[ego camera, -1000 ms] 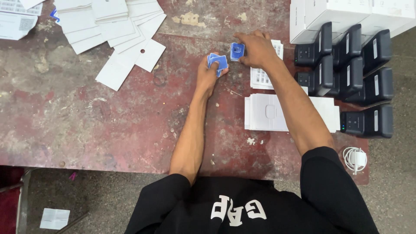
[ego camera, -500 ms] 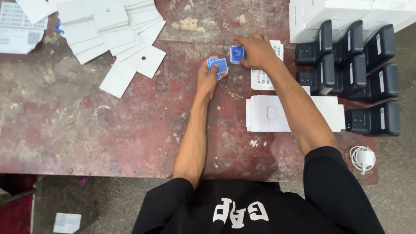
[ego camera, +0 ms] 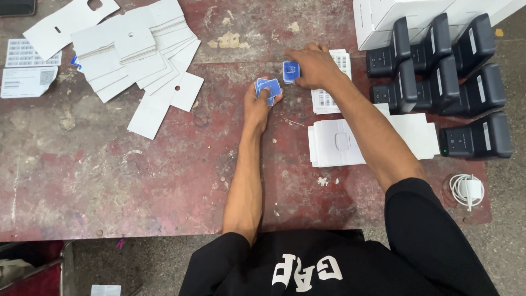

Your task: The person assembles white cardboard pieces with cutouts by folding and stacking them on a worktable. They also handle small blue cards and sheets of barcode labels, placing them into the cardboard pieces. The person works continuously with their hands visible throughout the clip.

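Two hands sorting small blue cards on a worn red counter.

The left hand point(ego camera: 262, 101) grips a fanned bunch of blue cards point(ego camera: 268, 87) near the counter's point(ego camera: 137, 181) middle, toward the far edge; just beside it, the right hand point(ego camera: 313, 64) pinches a single blue card point(ego camera: 290, 71) at its fingertips. Under the right wrist lies a printed label sheet point(ego camera: 329, 98), with a stack of white folded cartons point(ego camera: 339, 143) nearer the front edge. Black devices point(ego camera: 438, 82) stand in rows at the right edge, a white charger cable point(ego camera: 467, 189) by the front right corner, and loose white card inserts point(ego camera: 137, 55) spread toward the far left corner.
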